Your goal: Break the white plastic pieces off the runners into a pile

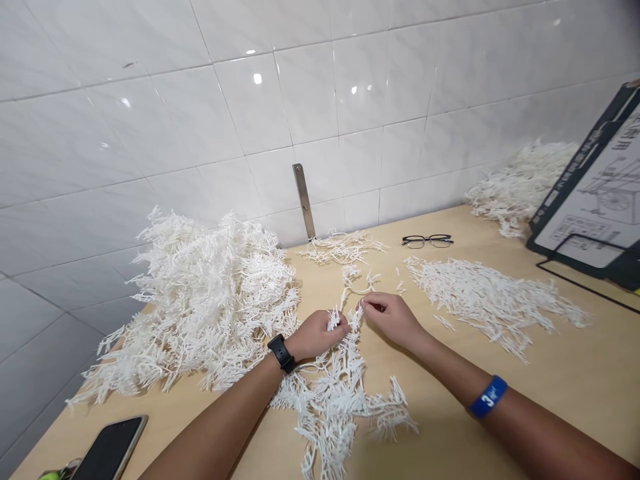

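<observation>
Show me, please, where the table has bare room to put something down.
The table is bare between the right forearm and the flat pile; a smaller patch lies between the phone and left forearm. Crowded: left, under the big heap, and around the left hand and right hand.

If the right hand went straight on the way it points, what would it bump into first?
Likely the white strands just ahead of the right hand, at its fingertips; the left hand lies close by, though depth is hard to judge.

Dark-framed glasses [427,239] lie near the tiled wall [320,93], a phone [109,449] well apart.
</observation>
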{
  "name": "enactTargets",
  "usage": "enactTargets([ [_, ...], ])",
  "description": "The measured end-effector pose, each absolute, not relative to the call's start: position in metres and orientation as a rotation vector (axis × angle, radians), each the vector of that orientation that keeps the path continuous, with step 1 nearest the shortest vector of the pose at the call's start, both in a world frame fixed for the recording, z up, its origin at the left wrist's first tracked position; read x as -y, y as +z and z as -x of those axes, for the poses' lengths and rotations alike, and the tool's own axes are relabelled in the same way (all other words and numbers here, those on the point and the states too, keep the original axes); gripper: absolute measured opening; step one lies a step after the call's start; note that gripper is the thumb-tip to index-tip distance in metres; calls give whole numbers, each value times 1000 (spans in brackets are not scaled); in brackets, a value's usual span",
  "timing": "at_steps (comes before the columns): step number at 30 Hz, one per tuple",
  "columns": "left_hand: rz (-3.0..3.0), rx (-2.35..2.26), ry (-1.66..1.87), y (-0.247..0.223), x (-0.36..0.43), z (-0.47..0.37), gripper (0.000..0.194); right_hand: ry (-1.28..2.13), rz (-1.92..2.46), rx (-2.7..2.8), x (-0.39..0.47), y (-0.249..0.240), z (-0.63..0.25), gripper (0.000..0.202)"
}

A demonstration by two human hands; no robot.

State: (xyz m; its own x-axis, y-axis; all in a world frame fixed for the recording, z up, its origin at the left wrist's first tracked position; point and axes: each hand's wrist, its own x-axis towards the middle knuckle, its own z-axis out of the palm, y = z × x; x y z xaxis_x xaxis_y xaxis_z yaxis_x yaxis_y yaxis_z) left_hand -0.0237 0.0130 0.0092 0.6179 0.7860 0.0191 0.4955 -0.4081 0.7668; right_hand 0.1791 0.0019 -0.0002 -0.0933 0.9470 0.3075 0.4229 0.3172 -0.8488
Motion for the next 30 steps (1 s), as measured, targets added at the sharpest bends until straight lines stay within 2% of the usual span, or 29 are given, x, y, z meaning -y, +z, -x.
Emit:
enactTargets([
  [9,-2094,-1034,467,9,-13,24,24,545,1499,1410,-16,6,-212,26],
  [17,-2092,-1024,466,9,-13,24,25,272,1947,1393,-22,14,-243,22],
  [20,-2091,-1025,466,9,-13,24,24,204,2003,1426,-20,14,-243,28],
  [23,-2101,-1025,466,8,-13,24,24,124,2000,1552,-15,16,-235,40],
  [26,-2115,-1032,476,8,-13,24,24,14,1869,1709,-8,18,-223,40],
  [28,-2125,-1037,482,7,-13,24,25,132,1671,1800,-4,18,-214,37],
  [30,-2137,-1035,483,7,-13,24,26,396,1452,1868,-1,16,-204,35],
])
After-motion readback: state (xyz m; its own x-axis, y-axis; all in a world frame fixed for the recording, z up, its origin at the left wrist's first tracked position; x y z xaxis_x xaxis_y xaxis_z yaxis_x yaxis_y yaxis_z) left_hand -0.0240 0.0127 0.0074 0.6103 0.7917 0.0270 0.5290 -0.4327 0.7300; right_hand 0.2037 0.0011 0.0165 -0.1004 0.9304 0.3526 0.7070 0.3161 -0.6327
